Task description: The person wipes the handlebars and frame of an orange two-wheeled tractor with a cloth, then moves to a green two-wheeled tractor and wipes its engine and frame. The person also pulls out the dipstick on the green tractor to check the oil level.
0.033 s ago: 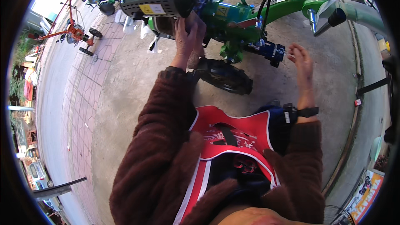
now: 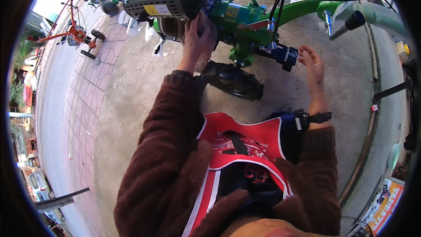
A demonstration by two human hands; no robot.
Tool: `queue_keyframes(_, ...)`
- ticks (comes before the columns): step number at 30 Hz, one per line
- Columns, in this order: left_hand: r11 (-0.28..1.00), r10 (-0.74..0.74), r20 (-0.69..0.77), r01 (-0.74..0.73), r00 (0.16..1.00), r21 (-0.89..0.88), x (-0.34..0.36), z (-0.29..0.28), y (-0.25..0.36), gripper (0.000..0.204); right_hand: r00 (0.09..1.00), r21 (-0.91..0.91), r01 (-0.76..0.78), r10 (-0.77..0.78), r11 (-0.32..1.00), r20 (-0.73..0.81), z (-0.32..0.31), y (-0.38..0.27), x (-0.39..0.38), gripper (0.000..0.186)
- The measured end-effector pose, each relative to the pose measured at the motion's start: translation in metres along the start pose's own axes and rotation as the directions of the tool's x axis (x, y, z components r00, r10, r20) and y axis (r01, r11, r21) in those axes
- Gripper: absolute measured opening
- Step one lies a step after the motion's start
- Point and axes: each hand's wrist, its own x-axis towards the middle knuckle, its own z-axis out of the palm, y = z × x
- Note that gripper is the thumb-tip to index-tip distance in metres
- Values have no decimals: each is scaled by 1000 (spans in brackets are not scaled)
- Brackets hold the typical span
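A green walk-behind tiller stands in front of me. Its engine carries a dark slotted cover with a yellow label. My left hand reaches up under that cover, against the engine's near side. Its fingers are bent together there; the tips and whatever they grip are hidden. My right hand hovers in the air with loosely curled, separated fingers and holds nothing. Closest to it is a blue cylindrical part low on the tiller. A black rubber wheel sits below the machine, between my hands.
A green handlebar with a black grip extends to the upper right, with black cables above. An orange tiller stands on the paving at far left. Concrete floor lies around the machine. A signboard is at lower right.
My right hand has shifted slightly left, nearer the blue part. My left hand stays under the engine cover. The whole view has moved a little.
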Motion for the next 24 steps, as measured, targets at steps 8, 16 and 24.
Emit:
queue_keyframes(8,905,47,7,-45,999,422,-7,23,-24,65,979,56,188,-192,980,69,67,-15,13,44)
queue_keyframes(16,992,-33,-39,37,999,123,-17,10,-36,52,940,-34,314,-305,949,152,104,-3,32,37)
queue_keyframes(24,961,-3,-106,33,994,276,4,12,-49,41,953,-88,289,-278,953,119,106,0,30,35)
